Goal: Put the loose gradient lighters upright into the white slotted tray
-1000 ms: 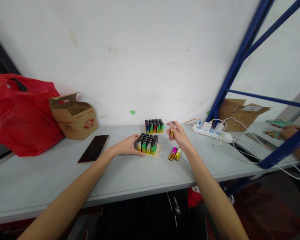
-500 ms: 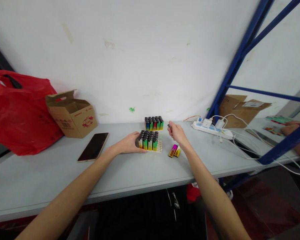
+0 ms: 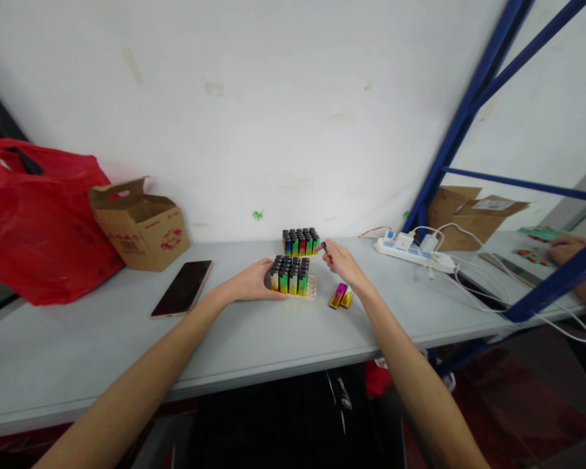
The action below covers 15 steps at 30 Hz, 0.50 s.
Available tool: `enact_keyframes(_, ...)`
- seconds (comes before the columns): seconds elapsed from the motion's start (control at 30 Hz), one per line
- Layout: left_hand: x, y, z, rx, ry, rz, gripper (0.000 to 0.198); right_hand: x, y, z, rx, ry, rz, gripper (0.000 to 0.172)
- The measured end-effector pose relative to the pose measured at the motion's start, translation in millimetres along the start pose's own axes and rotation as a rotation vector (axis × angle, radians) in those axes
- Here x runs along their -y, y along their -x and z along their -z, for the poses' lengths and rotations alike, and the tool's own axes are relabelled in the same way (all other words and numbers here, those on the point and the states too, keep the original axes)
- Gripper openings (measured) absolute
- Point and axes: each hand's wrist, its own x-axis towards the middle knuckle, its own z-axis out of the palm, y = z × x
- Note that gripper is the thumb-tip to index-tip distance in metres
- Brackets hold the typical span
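Observation:
My left hand (image 3: pixel 256 280) grips the left side of a white slotted tray (image 3: pixel 312 286) on the table. Colourful lighters (image 3: pixel 289 277) with black tops stand upright in it in rows, and bare slots show at its right end. Just right of the tray and above the table, my right hand (image 3: pixel 340 259) is closed around a lighter (image 3: pixel 324 247), mostly hidden by the fingers. Behind the tray stands a second block of upright lighters (image 3: pixel 300 242). Two loose lighters, one purple and gold (image 3: pixel 338 296) and one yellow (image 3: pixel 346 298), lie side by side below my right hand.
A phone (image 3: pixel 182 288) lies at the left, before an open cardboard box (image 3: pixel 139 225) and a red plastic bag (image 3: pixel 43 221). To the right are a power strip (image 3: pixel 414 253) with white cables and a blue metal frame (image 3: pixel 449 143). Another person's hand (image 3: pixel 569 249) is beyond it.
My right hand has shifted slightly left with the lighter, whose dark end now points toward the rear block. My left hand and the tray have stayed in place.

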Motion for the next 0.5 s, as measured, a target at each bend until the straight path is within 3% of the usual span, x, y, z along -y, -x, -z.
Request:
enact_keyframes(0.27,1,0,-0.5,0.005,-0.007,0.033,0.083,-8,5,-4,0.073,-0.015,0.079,0.037)
enact_keyframes(0.5,3,0,-0.3,0.002,0.03,0.036,0.084,-20,4,-1,0.107,-0.075,0.018,0.027)
